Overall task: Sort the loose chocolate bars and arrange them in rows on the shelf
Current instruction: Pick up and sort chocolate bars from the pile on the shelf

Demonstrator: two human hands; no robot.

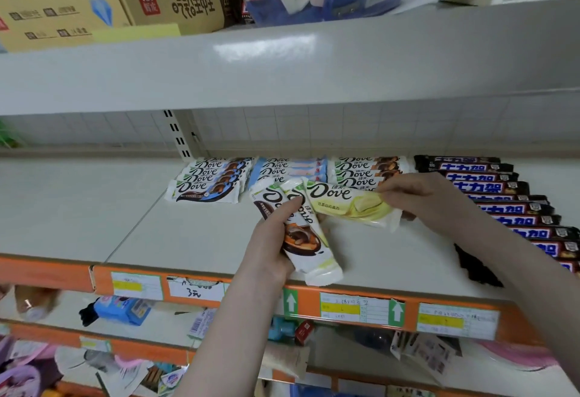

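Dove chocolate bars lie sorted in three rows at the back of the grey shelf (188, 239): a blue-trimmed row (210, 181), a pale blue-and-pink row (290, 167) and an orange-trimmed row (365, 170). Beside these, a long row of dark Snickers bars (502, 195) runs forward along the shelf's right side. Left hand (271, 239) grasps a small fanned bundle of Dove bars (301, 239), thumb pressed across the wrappers, above the shelf's front area. Right hand (420, 199) pinches one end of a yellow-white Dove bar (351, 205), held just above the shelf, overlapping the bundle. Handwritten price labels (354, 307) line the orange shelf edge.
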